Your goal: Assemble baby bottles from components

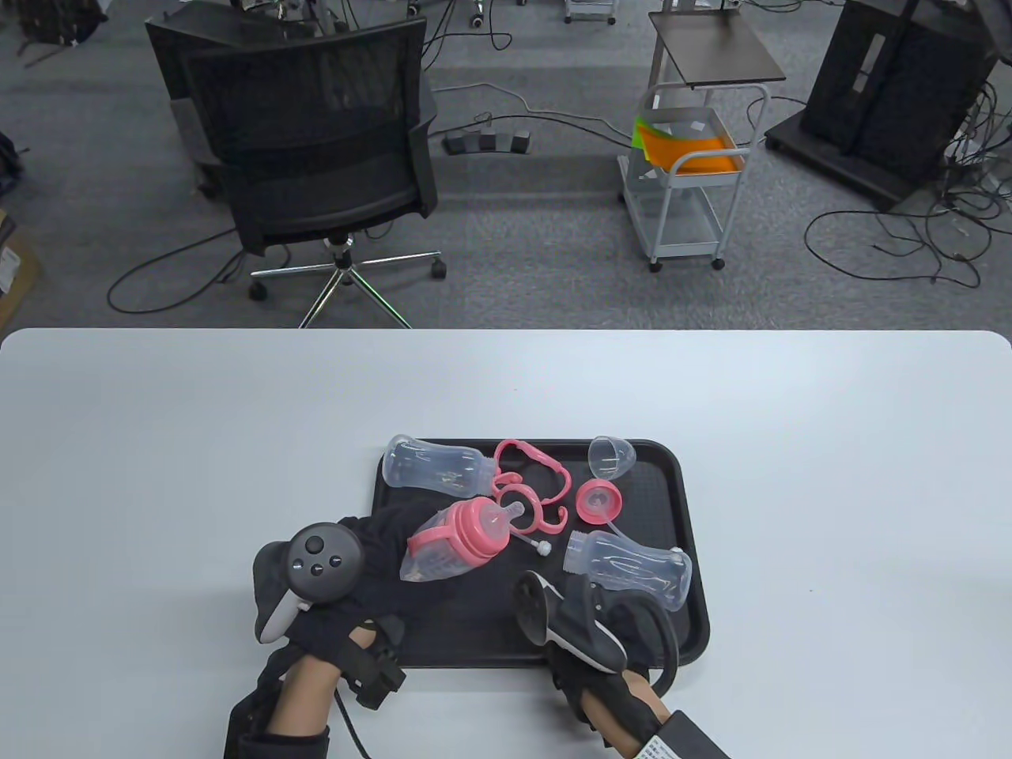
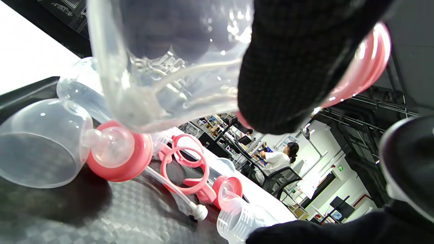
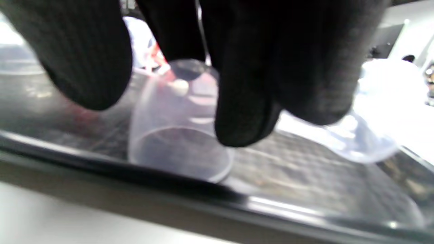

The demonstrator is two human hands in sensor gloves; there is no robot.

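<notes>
On a black tray (image 1: 696, 632) set near the front edge of a white table (image 1: 158, 443), baby bottle parts lie scattered. Gloved in black, the left hand (image 1: 379, 569) grips an assembled bottle (image 1: 455, 541) with a pink collar, teat and handles, holding it tilted above the tray's left side; the left wrist view shows a fingertip (image 2: 291, 67) pressed against the bottle's clear body. Hovering over the tray's front edge, the right hand (image 1: 601, 632) has its fingers (image 3: 244, 101) curled down just above a clear cap (image 3: 179, 135), though whether they touch it cannot be told from the blurred right wrist view. 2 empty clear bottles lie on their sides: 1 (image 1: 435, 466) at the tray's back left, the other (image 1: 628, 568) at the right, just beside the right hand. Between them lie a loose pink handle ring (image 1: 531, 474), a pink collar with a teat and straw (image 1: 598, 502), and a second clear cap (image 1: 611, 456) at the back edge.
</notes>
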